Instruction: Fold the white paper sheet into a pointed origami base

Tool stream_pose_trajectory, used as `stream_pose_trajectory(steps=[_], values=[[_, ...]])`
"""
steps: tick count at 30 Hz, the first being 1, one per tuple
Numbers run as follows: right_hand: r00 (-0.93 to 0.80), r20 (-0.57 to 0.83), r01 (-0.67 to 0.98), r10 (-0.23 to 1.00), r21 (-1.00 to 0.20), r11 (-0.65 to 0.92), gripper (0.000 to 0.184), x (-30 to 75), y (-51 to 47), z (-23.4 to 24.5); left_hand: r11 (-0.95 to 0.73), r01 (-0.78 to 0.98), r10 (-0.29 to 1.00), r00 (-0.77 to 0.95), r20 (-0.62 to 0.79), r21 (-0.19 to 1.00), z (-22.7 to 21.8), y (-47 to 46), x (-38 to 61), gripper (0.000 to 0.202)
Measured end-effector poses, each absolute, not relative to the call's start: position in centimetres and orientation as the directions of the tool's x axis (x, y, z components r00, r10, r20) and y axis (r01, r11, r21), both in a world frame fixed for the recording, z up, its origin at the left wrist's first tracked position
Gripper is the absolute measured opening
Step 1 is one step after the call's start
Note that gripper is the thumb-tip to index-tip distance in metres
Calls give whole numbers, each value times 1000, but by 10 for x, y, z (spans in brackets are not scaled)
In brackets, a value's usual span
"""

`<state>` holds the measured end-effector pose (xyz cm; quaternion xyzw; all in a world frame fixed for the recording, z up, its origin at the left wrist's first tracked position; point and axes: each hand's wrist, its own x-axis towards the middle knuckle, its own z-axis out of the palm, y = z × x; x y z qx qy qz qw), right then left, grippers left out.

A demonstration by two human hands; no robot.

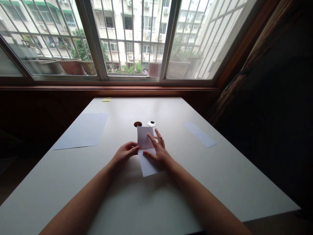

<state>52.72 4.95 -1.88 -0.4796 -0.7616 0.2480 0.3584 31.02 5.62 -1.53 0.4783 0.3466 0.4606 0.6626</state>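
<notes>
A creased sheet of white paper [148, 164] is held over the middle of the table, its far half tilted up from a crosswise fold and its near half sloping toward me. My left hand [126, 152] pinches the paper's left edge near the fold between thumb and fingers. My right hand [158, 150] lies against the paper from the right, with its fingers spread over the surface and the thumb near the fold. Part of the paper's right edge is hidden behind that hand.
Larger white sheets [81, 130] lie at the table's left, and a creased paper strip [200, 133] at the right. Beyond my hands are a round hole [138, 124] and a round metal cover [152, 123]. Yellow sticky notes [106, 99] sit at the white table's [220, 186] far edge, below the barred window.
</notes>
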Motion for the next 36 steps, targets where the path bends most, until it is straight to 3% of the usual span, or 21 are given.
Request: stream_pose_trajectory(steps=[7, 19, 36], values=[[-337, 345, 598, 876, -641, 482, 74, 525, 51, -19, 117, -271, 944, 330, -22, 955, -20, 58, 308, 30], [-450, 303, 432, 840, -749, 502, 89, 518, 47, -9, 45, -145, 931, 364, 11, 988, -13, 56, 307, 34], [-429, 282, 253, 858, -874, 414, 82, 524, 49, -4, 1, -65, 917, 399, 25, 998, -15, 59, 305, 33]])
